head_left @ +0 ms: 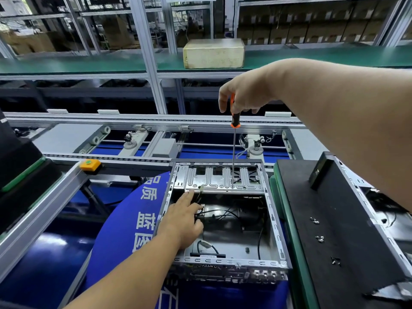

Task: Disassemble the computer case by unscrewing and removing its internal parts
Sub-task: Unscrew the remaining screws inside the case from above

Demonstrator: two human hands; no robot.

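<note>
Factory line, aluminium racking; open steel computer case [225, 210]. Right hand [243, 94] clamped on upright orange-black screwdriver [234, 121] above it; left hand [185, 221] splayed open inside.

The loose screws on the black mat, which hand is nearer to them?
Right. The right hand is high above the case, holding the screwdriver; the left hand is inside the case, farther from the screws.

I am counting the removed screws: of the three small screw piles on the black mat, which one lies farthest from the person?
The top pile, highest in the view on the black mat; the middle pile and the bottom pile lie closer.
</note>
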